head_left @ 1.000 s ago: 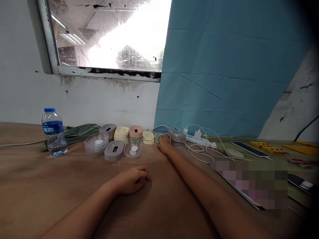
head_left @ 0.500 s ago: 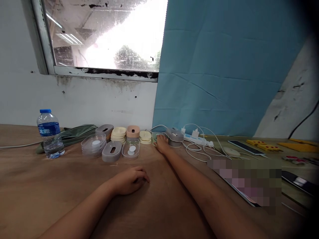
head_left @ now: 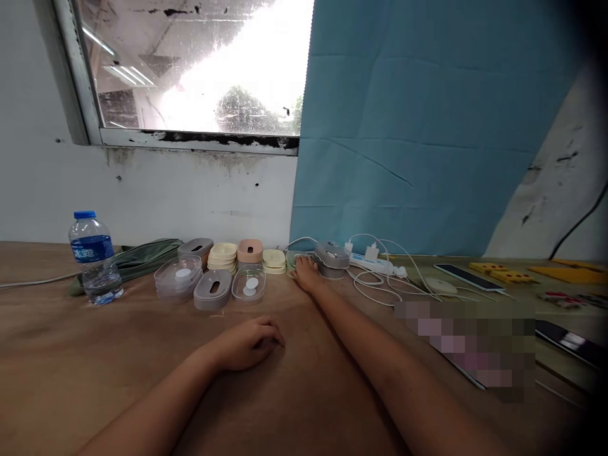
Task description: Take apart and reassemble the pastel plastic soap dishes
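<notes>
At the back of the table my right hand point(head_left: 306, 273) reaches over a clear, green-tinted plastic box point(head_left: 291, 258), its fingers bent down on it and hiding much of it. Just right of those fingers stands a grey box with a clear cover point(head_left: 332, 256). Left of them are a stack of cream lids point(head_left: 274, 261) and a peach-topped box point(head_left: 250, 251). My left hand point(head_left: 249, 344) rests on the brown tabletop nearer to me, loosely curled, with nothing visible in it. Ahead of it lie a clear tray with white discs point(head_left: 248, 284) and a grey slotted lid point(head_left: 213, 289).
A water bottle point(head_left: 95, 259) and a green cloth pouch point(head_left: 147, 258) stand at the left. Clear trays are stacked point(head_left: 178, 277) beside them. To the right are a power strip point(head_left: 373, 263) with loose white cables, a phone point(head_left: 468, 277) and yellow pieces point(head_left: 513, 277).
The view has shifted very slightly. My right hand stays at the clear box, with its fingers hardly moved. The left hand keeps its place on the table.
</notes>
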The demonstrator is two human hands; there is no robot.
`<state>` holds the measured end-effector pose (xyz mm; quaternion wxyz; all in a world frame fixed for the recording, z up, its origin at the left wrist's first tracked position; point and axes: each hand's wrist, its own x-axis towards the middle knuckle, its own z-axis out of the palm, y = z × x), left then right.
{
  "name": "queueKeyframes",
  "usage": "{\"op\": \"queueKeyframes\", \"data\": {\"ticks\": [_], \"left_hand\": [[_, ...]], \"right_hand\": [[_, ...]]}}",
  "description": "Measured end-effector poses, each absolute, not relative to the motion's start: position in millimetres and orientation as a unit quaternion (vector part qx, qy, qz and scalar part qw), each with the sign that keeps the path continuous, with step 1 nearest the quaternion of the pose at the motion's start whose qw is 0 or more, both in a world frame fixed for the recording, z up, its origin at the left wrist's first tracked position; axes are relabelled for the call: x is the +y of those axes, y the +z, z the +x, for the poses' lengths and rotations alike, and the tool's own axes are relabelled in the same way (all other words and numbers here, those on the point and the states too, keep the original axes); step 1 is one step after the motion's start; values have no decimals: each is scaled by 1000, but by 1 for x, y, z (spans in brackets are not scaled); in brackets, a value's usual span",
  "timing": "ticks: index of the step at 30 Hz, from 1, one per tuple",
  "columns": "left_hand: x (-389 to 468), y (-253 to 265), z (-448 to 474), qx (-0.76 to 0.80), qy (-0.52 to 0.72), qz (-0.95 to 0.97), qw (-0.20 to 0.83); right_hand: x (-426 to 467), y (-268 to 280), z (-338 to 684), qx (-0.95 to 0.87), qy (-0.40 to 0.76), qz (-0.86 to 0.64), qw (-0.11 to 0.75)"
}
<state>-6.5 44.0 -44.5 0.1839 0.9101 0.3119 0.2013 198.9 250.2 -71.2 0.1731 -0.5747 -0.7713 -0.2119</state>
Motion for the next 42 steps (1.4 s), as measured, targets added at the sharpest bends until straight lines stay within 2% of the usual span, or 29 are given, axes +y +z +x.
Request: {"op": "queueKeyframes", "data": {"ticks": [23, 32, 36, 42], "left_hand": [[45, -45, -7, 310, 194, 915, 173], [44, -45, -7, 314, 185, 917, 163], [45, -42, -6, 325, 193, 918, 117], [54, -35, -17, 442, 320, 838, -8]], "right_hand": [[238, -59, 196, -751, -222, -598, 169], [247, -51, 143, -825, -131, -521, 174], [256, -53, 132, -819, -72, -540, 179], [243, -30, 149, -809, -28, -536, 240]]}}
